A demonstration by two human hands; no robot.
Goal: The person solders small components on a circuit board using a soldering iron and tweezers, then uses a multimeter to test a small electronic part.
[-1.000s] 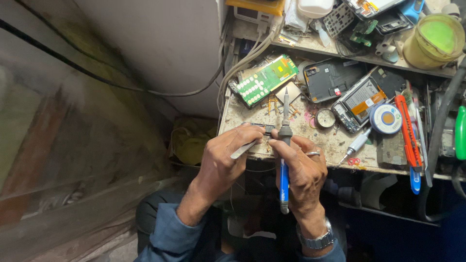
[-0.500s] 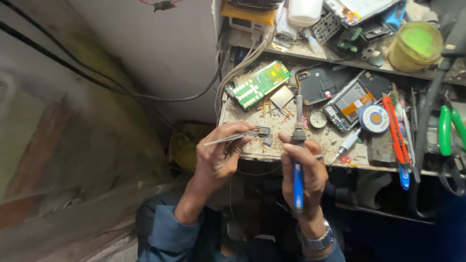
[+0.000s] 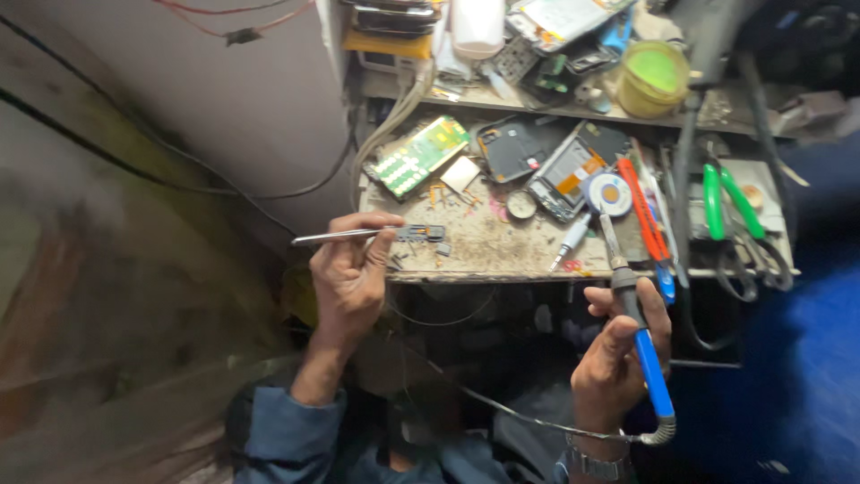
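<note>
The small dark part (image 3: 421, 233) at the tip of the tweezers (image 3: 345, 237) is too small to tell what it is. The left hand (image 3: 351, 273) hides the middle of the tweezers, and the right hand (image 3: 618, 345) covers the middle of the soldering iron (image 3: 638, 336). The whole left side is motion-blurred. The white bottle (image 3: 477, 25) and the clutter on the shelf (image 3: 573, 97) are cut off by the top edge. The wristwatch (image 3: 598, 464) runs off the bottom edge. The table (image 3: 488, 246) hides the lap below.
</note>
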